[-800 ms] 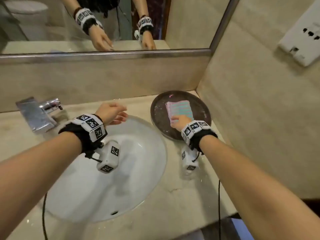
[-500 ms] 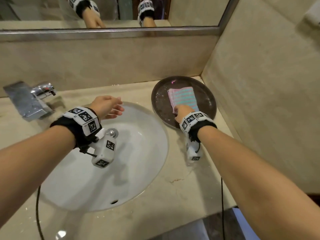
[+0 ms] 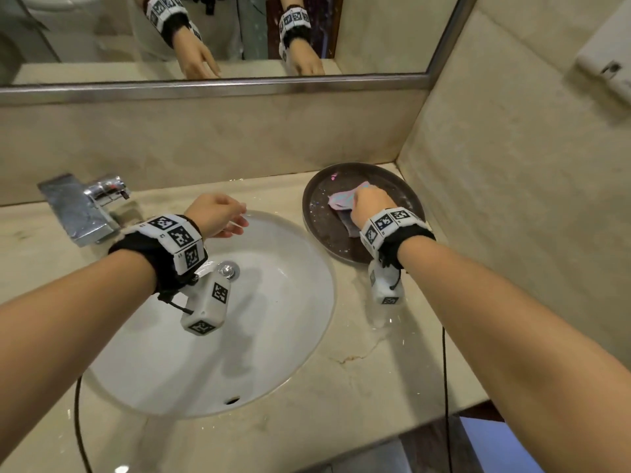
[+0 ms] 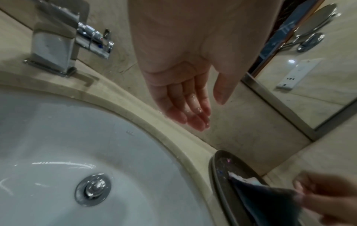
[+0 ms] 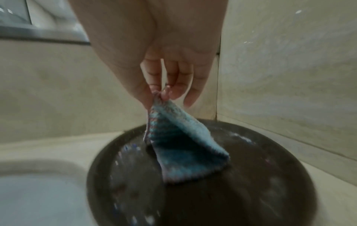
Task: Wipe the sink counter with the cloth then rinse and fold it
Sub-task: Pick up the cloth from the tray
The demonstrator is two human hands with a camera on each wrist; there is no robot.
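Note:
A small pink-and-teal striped cloth lies in the dark round tray at the counter's back right corner. My right hand pinches one edge of the cloth between thumb and fingertips and holds that edge up off the tray, while the lower part still touches it. My left hand hovers with wet, relaxed fingers over the back rim of the white sink and holds nothing.
A chrome faucet stands at the back left of the beige marble counter. A mirror runs along the back wall, and a tiled wall closes the right side. The sink's drain plug is shut.
My right hand went from resting on the flat folded cloth to pinching its edge and lifting it. My left hand stayed over the sink's back rim.

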